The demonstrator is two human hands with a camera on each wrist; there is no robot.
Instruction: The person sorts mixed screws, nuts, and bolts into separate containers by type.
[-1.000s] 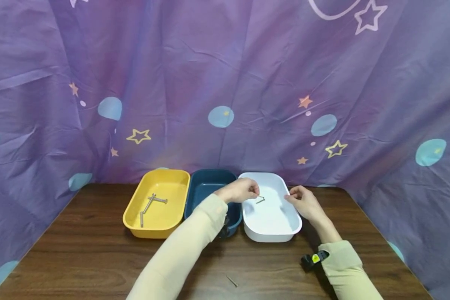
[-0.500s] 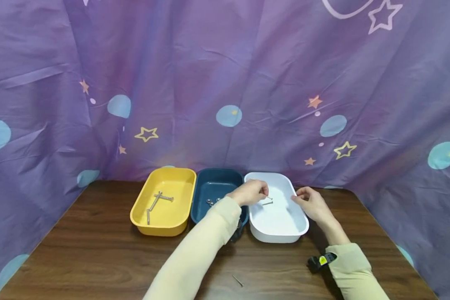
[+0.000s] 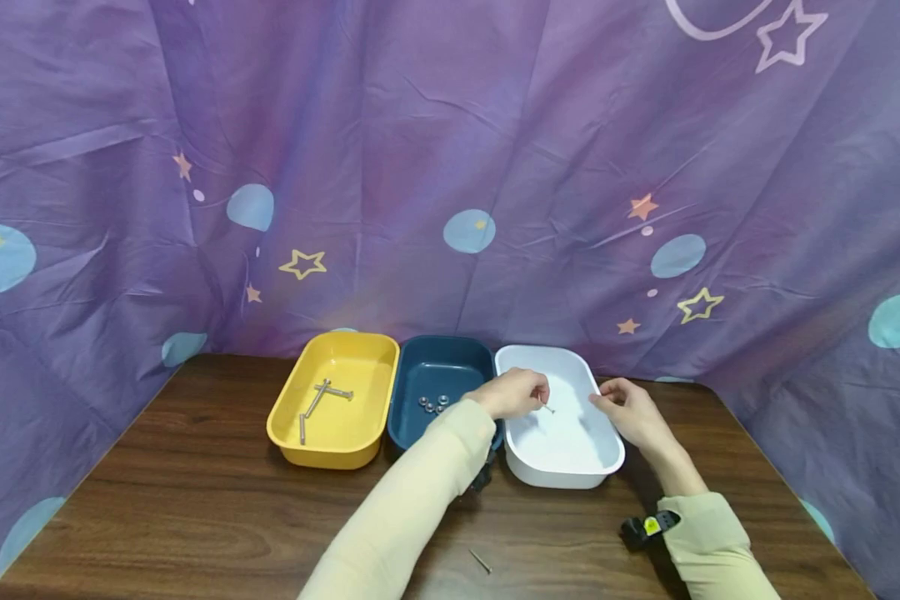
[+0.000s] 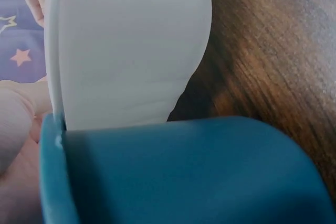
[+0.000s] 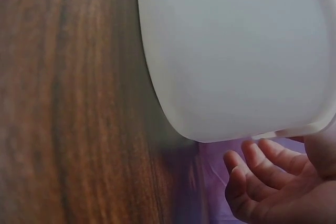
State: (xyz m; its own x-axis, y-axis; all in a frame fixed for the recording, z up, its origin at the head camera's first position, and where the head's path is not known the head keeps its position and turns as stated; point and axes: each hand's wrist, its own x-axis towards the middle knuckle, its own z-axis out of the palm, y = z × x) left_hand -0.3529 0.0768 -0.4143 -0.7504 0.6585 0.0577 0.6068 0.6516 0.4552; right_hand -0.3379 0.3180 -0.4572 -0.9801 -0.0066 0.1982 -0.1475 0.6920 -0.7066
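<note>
My left hand (image 3: 512, 393) reaches over the white tray (image 3: 562, 477), its fingers and thumb pinching a small thin screw (image 3: 547, 407). The screw's free end points down toward the tray floor. At the tray's right side, my right hand (image 3: 630, 412) holds the rim with thumb and fingertips. In the right wrist view the other fingers (image 5: 268, 166) lie loosely bent outside the wall. The left wrist view shows part of the left hand (image 4: 18, 145) beyond the rims, but the screw is hidden there. Another thin screw (image 3: 481, 560) lies on the table near the front.
Left of the white tray, a dark blue tray (image 3: 450, 340) holds several nuts (image 3: 430, 407), partly behind the left forearm. Farther left stands a yellow tray (image 3: 330, 458) with bolts (image 3: 317, 400) inside. The wooden table (image 3: 195, 500) ends at a purple curtain (image 3: 390, 167).
The left hand has lowered slightly over the white tray with the screw. Two thin shapes showed by its fingertips earlier; one shows now. The right hand stays at the rim. The head view has shifted.
</note>
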